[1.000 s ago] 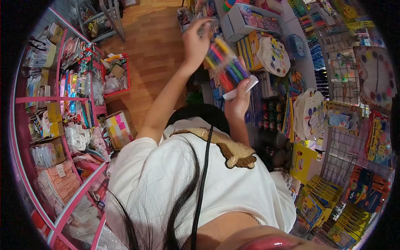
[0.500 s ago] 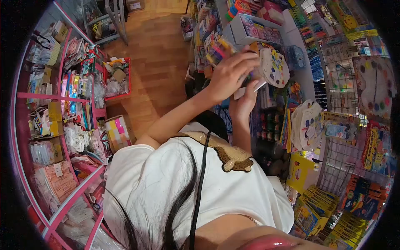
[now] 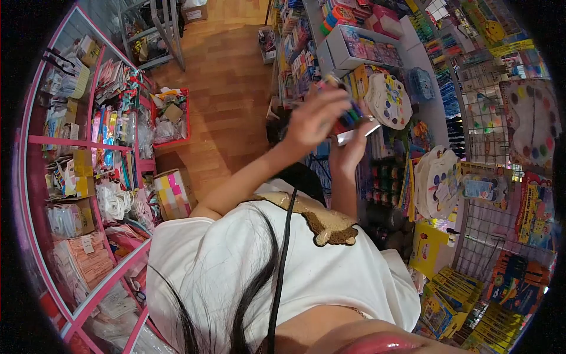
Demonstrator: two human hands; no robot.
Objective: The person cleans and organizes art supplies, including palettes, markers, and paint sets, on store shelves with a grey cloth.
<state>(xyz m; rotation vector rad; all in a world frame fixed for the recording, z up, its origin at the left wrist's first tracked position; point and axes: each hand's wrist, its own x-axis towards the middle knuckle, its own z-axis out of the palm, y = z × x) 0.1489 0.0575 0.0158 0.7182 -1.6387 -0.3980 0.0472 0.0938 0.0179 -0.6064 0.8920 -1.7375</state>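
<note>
Near the right-hand shelf, my right hand [image 3: 349,154] is closed round a small box [image 3: 359,131] with a white, shiny edge. Dark and coloured items, too small to make out, show at the box's upper side. My left hand [image 3: 315,120] is just left of the box, its fingers blurred by motion and reaching over towards it. A blurred, colourful thing [image 3: 333,81] shows just beyond those fingers; whether they hold it is unclear. White paint palettes [image 3: 389,101] sit right behind the box.
A pink-framed shelf [image 3: 91,143] with packed goods stands at left, beside a red basket [image 3: 187,118] and a carton [image 3: 172,192]. A grey ladder [image 3: 168,35] is at the upper left. On the right, a wire rack [image 3: 480,230] carries stationery, with a yellow box [image 3: 427,248] near it.
My left hand has moved slightly left and down, away from the box's top. The box and my right hand are a little lower, and the whole view has shifted slightly.
</note>
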